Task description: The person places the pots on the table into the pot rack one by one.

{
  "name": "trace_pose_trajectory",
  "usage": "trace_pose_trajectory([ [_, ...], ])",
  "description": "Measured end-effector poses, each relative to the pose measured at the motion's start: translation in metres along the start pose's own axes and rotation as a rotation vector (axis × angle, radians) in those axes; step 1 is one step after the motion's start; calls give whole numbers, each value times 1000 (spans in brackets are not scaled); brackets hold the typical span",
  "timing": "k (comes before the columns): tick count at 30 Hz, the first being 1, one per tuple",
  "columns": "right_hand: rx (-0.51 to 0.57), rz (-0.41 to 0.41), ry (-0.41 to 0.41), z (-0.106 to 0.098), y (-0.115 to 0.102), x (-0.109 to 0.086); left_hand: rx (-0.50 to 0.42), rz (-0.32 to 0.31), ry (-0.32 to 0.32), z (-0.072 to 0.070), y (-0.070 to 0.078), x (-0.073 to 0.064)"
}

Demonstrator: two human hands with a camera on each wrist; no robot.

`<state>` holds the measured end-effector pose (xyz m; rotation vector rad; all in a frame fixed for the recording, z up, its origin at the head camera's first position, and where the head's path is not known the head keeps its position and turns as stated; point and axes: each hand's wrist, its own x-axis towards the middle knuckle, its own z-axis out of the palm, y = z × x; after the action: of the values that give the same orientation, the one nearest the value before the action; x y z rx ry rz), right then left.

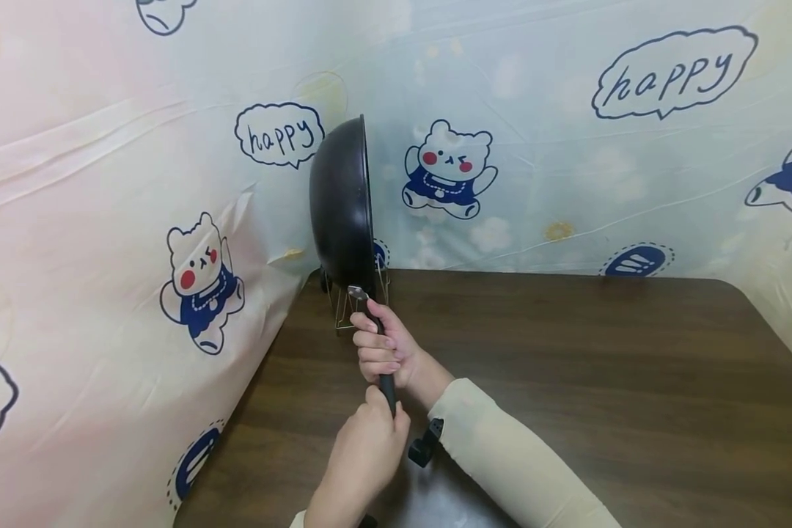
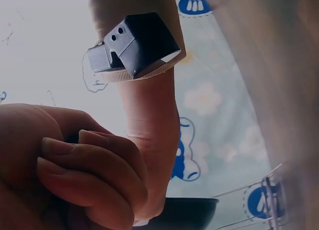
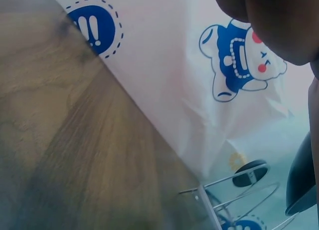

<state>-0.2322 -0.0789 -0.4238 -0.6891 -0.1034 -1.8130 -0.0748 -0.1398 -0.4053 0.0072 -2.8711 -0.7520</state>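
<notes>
A black wok (image 1: pixel 340 202) is turned on edge, its rounded outside to the left and its rim close to vertical. Its long dark handle (image 1: pixel 387 389) points toward me. My right hand (image 1: pixel 389 345) grips the handle near the wok, and just below it my left hand (image 1: pixel 369 440) grips the handle's end. The left wrist view shows the left fingers (image 2: pixel 94 175) curled in, with the handle hidden. Under the wok is a metal wire rack (image 1: pixel 345 326); the wok's lower edge overlaps it in the head view.
The brown wooden table (image 1: pixel 567 367) reaches back to a printed cloth (image 1: pixel 541 147) that hangs behind it and along its left side. A dark round piece (image 3: pixel 250 173) is on the rack in the right wrist view. Black camera mounts (image 1: pixel 426 442) sit at the wrists.
</notes>
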Motion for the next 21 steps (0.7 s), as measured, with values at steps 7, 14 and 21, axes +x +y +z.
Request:
trace_pose_trajectory([
  [7,8,-4,-1,-16,0,-11,-18,-9,-31,12,-2,2],
  [14,23,-19,-7,-28,-1,-20,-17,-35,-58,22,-3,4],
  [21,55,-29,-1,-37,-2,-28,-22,-29,-46,30,-4,6],
])
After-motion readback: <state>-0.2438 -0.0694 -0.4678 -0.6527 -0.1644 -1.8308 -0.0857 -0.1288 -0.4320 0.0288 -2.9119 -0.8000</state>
